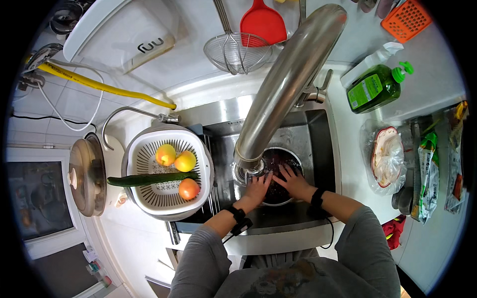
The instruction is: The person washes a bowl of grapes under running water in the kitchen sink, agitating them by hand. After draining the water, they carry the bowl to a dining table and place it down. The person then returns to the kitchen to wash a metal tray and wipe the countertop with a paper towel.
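Note:
A round metal-rimmed bowl [283,203] with dark contents stands in the stainless steel sink [294,136]. My left hand [258,189] reaches over the bowl's left side, under the faucet [277,95], fingers spread. Over the right side of the bowl is my right hand [293,182], its fingers also spread and their tips at the dark contents. Neither hand is closed around anything that shows. What the contents are cannot be told. Left of the hands, a white colander [136,156] holds a cucumber [149,180], two yellow-red fruits [166,155] and a tomato [189,189].
A green soap bottle [372,89] stands behind the right counter, near a plastic-wrapped plate [387,156]. A wire strainer [238,54] and red spatula [262,22] hang behind. A glass-lidded pot [85,177] sits left. The faucet arches over the sink.

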Motion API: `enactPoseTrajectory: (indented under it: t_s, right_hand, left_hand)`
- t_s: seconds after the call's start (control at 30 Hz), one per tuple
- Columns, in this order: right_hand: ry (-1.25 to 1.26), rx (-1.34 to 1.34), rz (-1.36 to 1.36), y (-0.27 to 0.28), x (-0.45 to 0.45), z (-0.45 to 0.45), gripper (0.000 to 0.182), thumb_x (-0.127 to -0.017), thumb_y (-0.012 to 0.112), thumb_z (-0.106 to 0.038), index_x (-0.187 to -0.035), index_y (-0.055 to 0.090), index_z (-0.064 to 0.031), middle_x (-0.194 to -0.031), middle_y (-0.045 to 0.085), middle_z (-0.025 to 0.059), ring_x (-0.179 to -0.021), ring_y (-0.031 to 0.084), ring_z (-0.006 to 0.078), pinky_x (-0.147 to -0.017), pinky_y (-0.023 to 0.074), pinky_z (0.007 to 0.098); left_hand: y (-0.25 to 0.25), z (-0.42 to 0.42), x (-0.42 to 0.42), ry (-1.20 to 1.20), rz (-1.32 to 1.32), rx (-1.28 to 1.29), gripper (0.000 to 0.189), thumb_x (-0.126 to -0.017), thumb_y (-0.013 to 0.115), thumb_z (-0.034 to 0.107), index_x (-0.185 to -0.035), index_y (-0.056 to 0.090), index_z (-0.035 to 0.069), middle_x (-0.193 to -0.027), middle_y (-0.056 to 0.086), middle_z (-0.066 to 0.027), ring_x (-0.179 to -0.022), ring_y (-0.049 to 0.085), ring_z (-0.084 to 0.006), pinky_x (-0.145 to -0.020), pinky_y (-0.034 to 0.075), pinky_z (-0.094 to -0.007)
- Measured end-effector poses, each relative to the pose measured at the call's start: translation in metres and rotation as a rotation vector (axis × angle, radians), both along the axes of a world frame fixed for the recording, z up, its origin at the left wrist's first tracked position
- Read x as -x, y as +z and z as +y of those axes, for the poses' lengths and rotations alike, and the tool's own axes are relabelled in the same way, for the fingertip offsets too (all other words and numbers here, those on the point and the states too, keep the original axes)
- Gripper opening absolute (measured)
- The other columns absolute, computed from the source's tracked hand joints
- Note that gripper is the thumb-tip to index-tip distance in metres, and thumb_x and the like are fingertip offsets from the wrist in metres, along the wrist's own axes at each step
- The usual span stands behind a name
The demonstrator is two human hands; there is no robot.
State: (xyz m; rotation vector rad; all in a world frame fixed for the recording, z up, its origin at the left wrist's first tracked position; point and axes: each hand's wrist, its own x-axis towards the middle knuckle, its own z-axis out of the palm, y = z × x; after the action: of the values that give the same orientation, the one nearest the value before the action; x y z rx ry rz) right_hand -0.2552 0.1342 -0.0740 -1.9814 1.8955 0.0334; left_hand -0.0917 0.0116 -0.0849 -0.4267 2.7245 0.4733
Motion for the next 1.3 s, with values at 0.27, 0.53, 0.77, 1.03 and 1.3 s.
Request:
enactPoseTrajectory:
  t_s: [0.27,0.53,0.77,1.03,1.3]
  right_hand:
    - [-0.133,0.001,-0.144,-0.014,0.006,-0.03,0.066,-0.07,0.064,-0.009,-0.13,0.038,-0.0137,-0.136,0.031,0.02,-0.123,0.034,0.0383,-0.095,0.0375,0.0507]
    - [-0.43,-0.019,-0.456,0.012,0.039,-0.037,0.057,-0.079,0.061,-0.018,-0.13,0.039,-0.0053,-0.128,0.041,0.0252,-0.116,0.041,0.0423,-0.097,0.037,0.0439]
    - [-0.421,-0.279,-0.627,-0.033,0.024,-0.073,0.084,-0.075,0.063,-0.041,-0.138,0.023,-0.0028,-0.129,0.038,0.0293,-0.119,0.038,0.043,-0.1,0.0322,0.0431]
    - [-0.013,-0.257,-0.422,0.004,0.011,-0.029,0.063,-0.073,0.067,-0.031,-0.126,0.043,-0.0093,-0.135,0.033,0.0214,-0.123,0.032,0.0412,-0.1,0.0333,0.0459]
    - [0.152,-0.292,-0.185,0.065,0.001,0.003,0.046,-0.076,0.064,-0.025,-0.118,0.052,-0.0125,-0.125,0.044,0.0148,-0.116,0.041,0.0352,-0.093,0.0406,0.0409]
  left_hand:
    - [-0.028,-0.031,0.016,0.165,0.129,-0.155,0.076,-0.071,0.066,0.015,-0.135,0.026,0.005,-0.127,0.036,-0.0246,-0.11,0.044,-0.0423,-0.088,0.043,-0.0441]
    - [0.013,-0.051,0.017,0.249,0.127,-0.631,0.088,-0.076,0.068,0.025,-0.139,0.013,0.001,-0.127,0.037,-0.023,-0.116,0.039,-0.0395,-0.098,0.033,-0.0412]
    - [-0.041,-0.053,0.026,0.103,0.22,-0.558,0.1,-0.065,0.076,0.038,-0.138,0.018,0.001,-0.128,0.037,-0.0207,-0.118,0.038,-0.0378,-0.099,0.032,-0.0402]
    - [0.026,-0.044,0.006,0.055,0.165,-0.558,0.077,-0.067,0.074,0.022,-0.13,0.034,0.004,-0.128,0.039,-0.021,-0.113,0.044,-0.0406,-0.095,0.038,-0.0422]
    - [0.06,-0.01,-0.011,-0.077,-0.017,-0.31,0.054,-0.072,0.067,0.017,-0.12,0.047,0.006,-0.118,0.046,-0.0159,-0.102,0.05,-0.0369,-0.085,0.045,-0.0422]
